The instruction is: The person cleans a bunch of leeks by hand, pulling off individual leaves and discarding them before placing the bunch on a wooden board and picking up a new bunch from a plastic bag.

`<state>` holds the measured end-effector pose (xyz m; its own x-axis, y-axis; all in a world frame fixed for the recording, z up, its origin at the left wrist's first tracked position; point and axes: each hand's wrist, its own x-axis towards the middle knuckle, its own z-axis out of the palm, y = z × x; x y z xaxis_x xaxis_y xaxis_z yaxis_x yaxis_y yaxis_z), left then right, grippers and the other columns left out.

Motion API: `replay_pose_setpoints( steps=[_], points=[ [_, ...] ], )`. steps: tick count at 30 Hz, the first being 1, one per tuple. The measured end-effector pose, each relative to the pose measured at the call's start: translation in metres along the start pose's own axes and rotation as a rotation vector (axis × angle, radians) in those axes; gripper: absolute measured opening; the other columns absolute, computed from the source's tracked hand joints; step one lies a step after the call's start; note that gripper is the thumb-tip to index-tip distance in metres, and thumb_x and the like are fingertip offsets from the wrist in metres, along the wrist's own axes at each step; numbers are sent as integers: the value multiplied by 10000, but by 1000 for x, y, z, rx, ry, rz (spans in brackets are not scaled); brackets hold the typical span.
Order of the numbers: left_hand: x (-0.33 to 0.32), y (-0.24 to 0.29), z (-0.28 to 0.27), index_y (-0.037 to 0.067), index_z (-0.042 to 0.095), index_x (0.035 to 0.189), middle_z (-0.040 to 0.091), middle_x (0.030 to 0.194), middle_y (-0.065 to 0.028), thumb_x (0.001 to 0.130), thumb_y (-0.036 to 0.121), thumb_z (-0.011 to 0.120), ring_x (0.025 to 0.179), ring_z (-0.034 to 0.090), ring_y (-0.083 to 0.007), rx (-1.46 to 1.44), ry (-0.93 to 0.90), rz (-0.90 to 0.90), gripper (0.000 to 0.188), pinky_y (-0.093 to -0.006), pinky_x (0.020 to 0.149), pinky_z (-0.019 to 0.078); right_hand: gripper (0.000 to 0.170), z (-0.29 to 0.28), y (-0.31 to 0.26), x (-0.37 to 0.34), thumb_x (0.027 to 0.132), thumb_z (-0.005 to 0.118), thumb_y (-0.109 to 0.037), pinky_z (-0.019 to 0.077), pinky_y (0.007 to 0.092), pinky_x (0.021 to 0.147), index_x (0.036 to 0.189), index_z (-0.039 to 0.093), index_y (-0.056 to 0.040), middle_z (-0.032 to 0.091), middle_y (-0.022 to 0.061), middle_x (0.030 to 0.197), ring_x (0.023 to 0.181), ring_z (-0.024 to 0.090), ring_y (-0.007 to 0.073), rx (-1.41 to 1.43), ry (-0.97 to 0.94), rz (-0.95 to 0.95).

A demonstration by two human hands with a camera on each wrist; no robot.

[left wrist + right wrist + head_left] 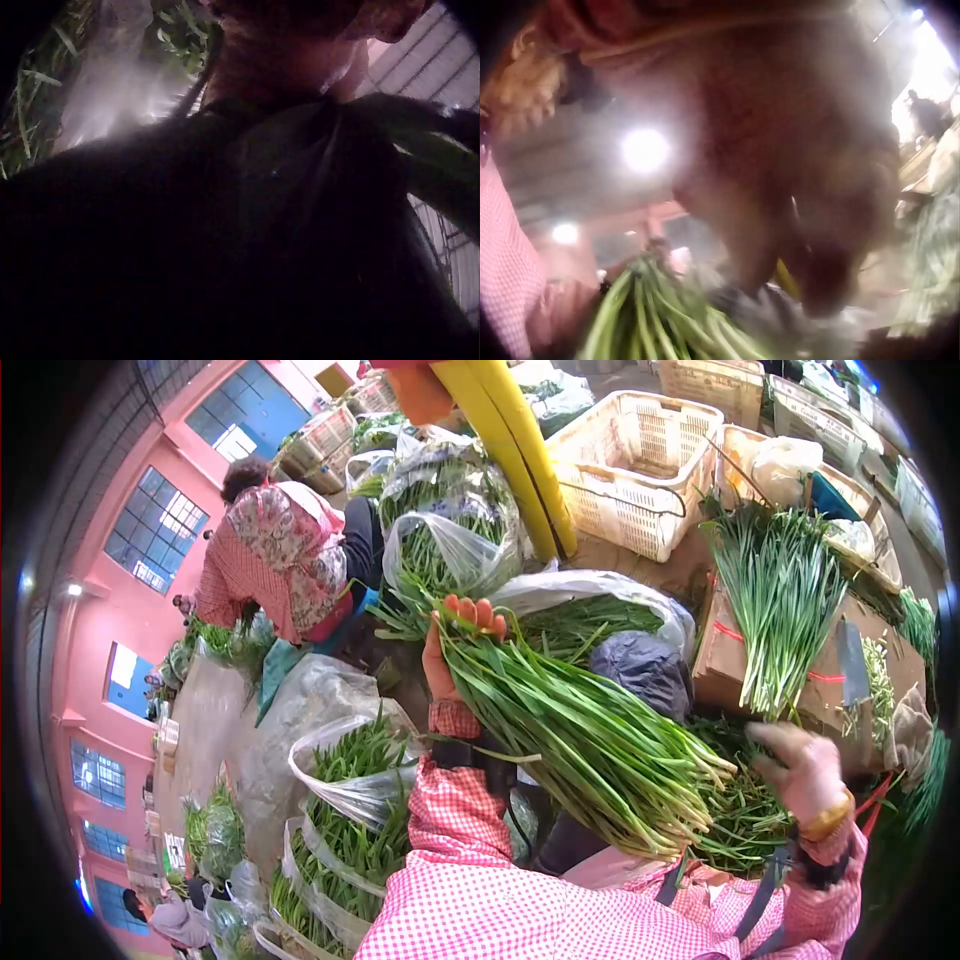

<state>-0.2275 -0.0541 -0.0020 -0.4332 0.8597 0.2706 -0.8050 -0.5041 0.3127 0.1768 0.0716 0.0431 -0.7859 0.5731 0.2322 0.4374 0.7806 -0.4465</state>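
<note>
My left hand (438, 662) grips a large bunch of garlic chives (585, 730) near its leafy end, fingers curled over the leaves. The pale cut ends point down to the right across my lap. My right hand (803, 772) is raised to the right of those ends, fingers loosely bent with nothing held. In the right wrist view the right hand (780, 172) fills the middle, blurred, and the stalks (656, 315) show below it. Dark cloth hides most of the left wrist view.
A tied bunch of chives (780, 610) lies on a cardboard box (715, 660) at the right. Behind stands a cream plastic crate (640, 485) beside a yellow post (520, 450). Plastic bags of greens (350, 800) stand left of me. Another person (275, 550) sits further ahead.
</note>
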Motion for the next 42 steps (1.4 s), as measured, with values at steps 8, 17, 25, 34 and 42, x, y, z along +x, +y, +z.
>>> replay_pose_setpoints(
  steps=[8,17,25,34,42],
  points=[
    [-3,-5,37,81,509,1138,526,1193,-150,911,300,451,1041,549,-281,205,217,-27,320,-412,808,491,395,47,-154,176,693,662,-201,472,400,700,1049,531,-94,595,113,912,822,594,289,327,292,-477],
    [-10,-2,28,76,425,1249,526,1188,-117,891,443,440,1037,541,-258,188,329,-154,513,-411,881,452,166,78,-197,250,697,618,-215,504,369,640,776,659,-75,644,106,735,710,632,276,-214,-183,-337],
    [-12,1,31,116,170,1374,267,1389,-176,829,233,604,717,576,-163,254,-7,-106,706,-352,657,522,212,58,-164,279,791,633,-205,408,231,490,912,641,-31,620,35,702,561,509,91,1340,-7,89],
    [-17,5,-6,45,513,1003,519,658,-17,886,206,495,669,538,-164,-319,150,-39,200,-339,737,437,196,-23,-83,111,727,670,-119,455,218,530,848,645,33,628,72,692,590,579,106,963,-302,308],
    [-11,21,-26,47,544,940,427,623,32,927,218,429,578,416,-86,-110,-102,-34,207,-266,673,423,302,6,49,-19,780,585,-352,465,392,732,917,633,-87,626,144,908,846,603,301,-344,-323,672]
  ],
)
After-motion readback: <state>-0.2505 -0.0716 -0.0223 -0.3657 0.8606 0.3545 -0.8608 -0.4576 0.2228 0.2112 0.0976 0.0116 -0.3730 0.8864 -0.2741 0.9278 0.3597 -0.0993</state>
